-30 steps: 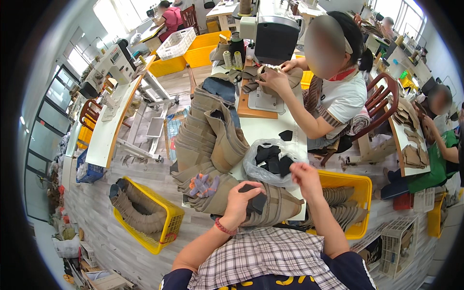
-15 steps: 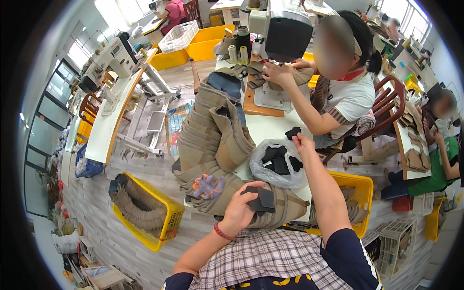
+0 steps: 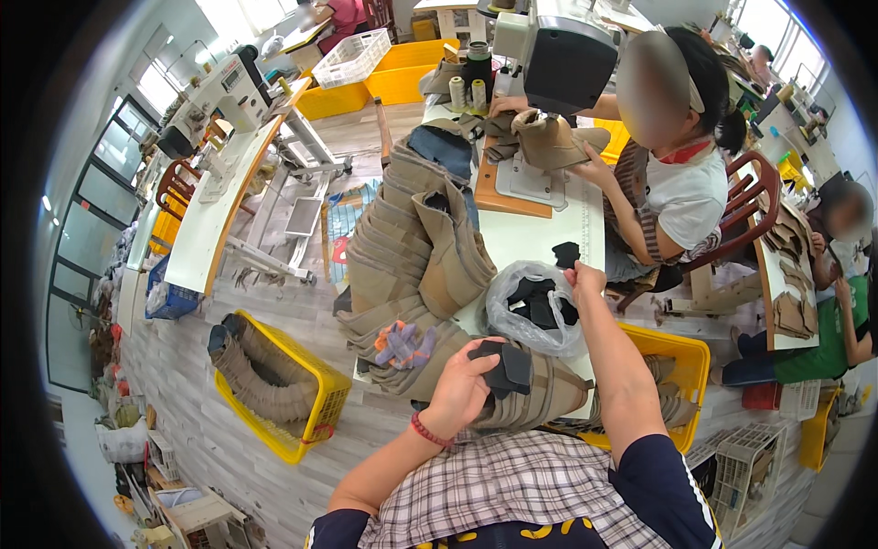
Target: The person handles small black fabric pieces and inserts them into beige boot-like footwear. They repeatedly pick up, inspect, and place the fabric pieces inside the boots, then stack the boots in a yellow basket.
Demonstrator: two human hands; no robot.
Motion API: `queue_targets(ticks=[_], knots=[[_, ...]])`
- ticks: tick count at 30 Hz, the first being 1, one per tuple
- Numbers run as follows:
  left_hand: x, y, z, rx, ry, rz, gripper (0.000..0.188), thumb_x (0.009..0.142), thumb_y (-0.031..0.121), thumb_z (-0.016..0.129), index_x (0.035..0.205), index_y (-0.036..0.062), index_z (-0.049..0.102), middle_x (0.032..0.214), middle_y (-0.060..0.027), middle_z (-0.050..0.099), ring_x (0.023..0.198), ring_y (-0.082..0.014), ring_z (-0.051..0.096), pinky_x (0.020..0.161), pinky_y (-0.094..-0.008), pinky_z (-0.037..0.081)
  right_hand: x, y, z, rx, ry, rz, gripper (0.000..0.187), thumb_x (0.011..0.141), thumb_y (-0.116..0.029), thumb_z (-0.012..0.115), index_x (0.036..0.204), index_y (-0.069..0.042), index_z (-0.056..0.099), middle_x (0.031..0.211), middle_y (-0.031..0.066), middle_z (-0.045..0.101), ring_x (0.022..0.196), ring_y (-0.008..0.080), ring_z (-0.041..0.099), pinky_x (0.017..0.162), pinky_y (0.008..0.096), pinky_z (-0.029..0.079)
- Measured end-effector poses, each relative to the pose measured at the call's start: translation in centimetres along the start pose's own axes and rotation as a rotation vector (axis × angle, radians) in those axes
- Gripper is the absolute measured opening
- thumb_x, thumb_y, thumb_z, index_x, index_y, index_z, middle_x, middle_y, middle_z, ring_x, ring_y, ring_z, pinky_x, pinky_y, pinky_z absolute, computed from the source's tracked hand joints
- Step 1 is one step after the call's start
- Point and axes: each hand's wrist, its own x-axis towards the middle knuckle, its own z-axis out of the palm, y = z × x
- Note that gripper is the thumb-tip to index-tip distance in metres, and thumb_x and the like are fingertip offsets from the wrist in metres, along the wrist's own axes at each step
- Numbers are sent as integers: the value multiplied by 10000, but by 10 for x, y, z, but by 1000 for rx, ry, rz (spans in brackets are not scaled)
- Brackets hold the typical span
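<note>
- The person's left hand (image 3: 462, 389) is clamped on a small stack of black fabric pieces (image 3: 508, 368), thumb on top and fingers curled beneath; a red bracelet (image 3: 430, 431) sits at the wrist.
- The stack is held just above a pile of tan boot uppers (image 3: 540, 403) lying at the near edge of the white table (image 3: 535, 238).
- The right hand (image 3: 583, 274) reaches out over the table, fingers drawn together at a single black piece (image 3: 566, 253) (whether it is pinched or only touched cannot be told from here).
- That single piece lies on the bare tabletop, just beyond a clear plastic bag (image 3: 535, 306) that holds more black pieces.
- The bag sits between the two hands, touching the heap of tan uppers on its left.
- A pair of orange-and-grey gloves (image 3: 402, 343) rests on the tan heap, near the left hand.
- A tall stack of folded tan uppers (image 3: 412, 238) runs up the left half of the table.
- Across the table a co-worker in a white top (image 3: 681, 197) holds a tan piece under a sewing machine (image 3: 562, 55).
- On the floor to the left stands a yellow crate (image 3: 315, 403) filled with tan pieces; another yellow crate (image 3: 690, 366) stands to the right, beside the person's right arm.
</note>
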Motion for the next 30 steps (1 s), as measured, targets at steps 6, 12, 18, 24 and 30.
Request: queue_targets(ticks=[6, 12, 18, 24, 30], knots=[[0, -1, 1, -90, -46, 6, 285, 889, -12, 504, 1173, -31, 507, 1110, -144, 605, 1027, -235, 610, 939, -372, 478, -6, -5, -8, -113, -89, -93, 148, 869, -27, 620, 927, 105, 587, 757, 141, 615, 567, 210, 624, 502, 277, 560], [-1, -6, 3, -84, -118, 20, 326, 872, -37, 476, 1198, -41, 484, 1145, -171, 585, 1057, -268, 596, 959, -392, 467, -29, -24, -28, -142, -223, -253, 124, 850, -25, 618, 903, 87, 607, 799, 127, 632, 606, 188, 627, 529, 273, 558], [-6, -9, 4, -85, -115, 77, 325, 878, -46, 458, 1202, -42, 479, 1156, -179, 578, 1073, -258, 589, 964, -394, 471, -202, -42, -83, -338, -710, -701, 115, 800, -54, 707, 892, 1, 667, 854, 58, 641, 659, 123, 580, 620, 276, 493], [-8, -17, 9, -33, -132, 100, 306, 905, -27, 449, 1210, -36, 472, 1169, -175, 568, 1069, -252, 590, 967, -382, 477, -268, -33, -123, -624, -773, -1318, 300, 706, -130, 799, 956, -12, 681, 922, 103, 613, 801, 250, 603, 688, 319, 504], [-17, -18, 14, 12, -111, 110, 293, 920, -35, 469, 1213, -38, 460, 1157, -178, 565, 1053, -246, 585, 949, -368, 484, -270, -20, -131, -656, -684, -1454, 218, 786, -87, 723, 987, -17, 677, 938, 101, 657, 825, 264, 641, 683, 335, 519]])
